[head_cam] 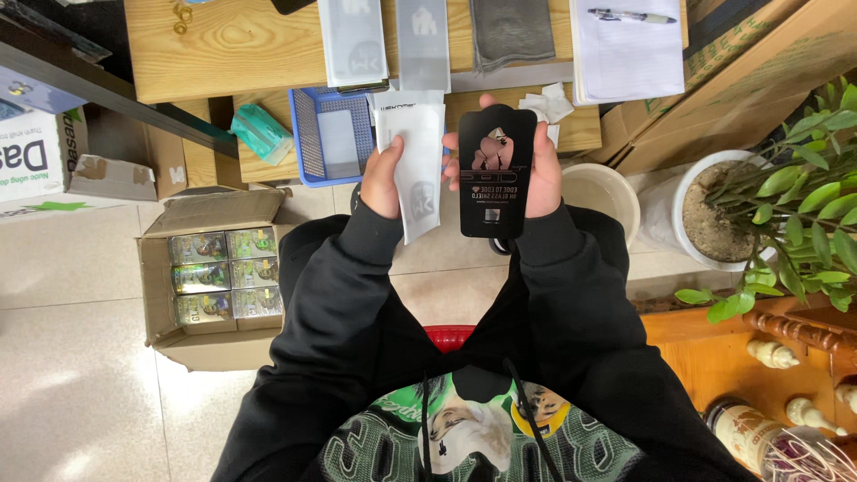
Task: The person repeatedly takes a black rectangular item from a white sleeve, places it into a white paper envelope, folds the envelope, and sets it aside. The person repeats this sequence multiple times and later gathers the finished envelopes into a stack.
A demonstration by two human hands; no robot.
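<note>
A flat black card-shaped package [496,174] stands upright in front of the person's chest, its printed face toward the camera and a cut-out hanger hole near its top. The right hand [543,174] wraps it from the outer side: fingers [449,152] curl round the far edge and show at the package's left border, a fingertip peeks over the top, and the palm backs the right edge, so the package sits clamped across its width with its lower end hanging free below the hand.

Just beside it, the left hand [384,178] grips a white paper sleeve [413,165], thumb pressed on its left margin, fingers hidden behind. The sleeve rises above the hand and also drops below it, ending in a slanted corner; its right edge lies close to the black package, and whether they touch I cannot tell.

Both forearms come up in black sleeves [357,295] from a dark top with a green and white print.

Past the hands, a blue mesh basket [308,134] sits on a low wooden shelf [580,129] with a crumpled white tissue [549,103] near it. Above is a wooden desk [232,45] carrying more pale sleeves, a grey cloth [511,31] and a notepad [625,54] with a pen [629,16]. On the tiled floor to the left stands an open cardboard box [214,277] packed with small printed cartons. To the right are a white bucket [607,192] and a potted green plant [794,196].
</note>
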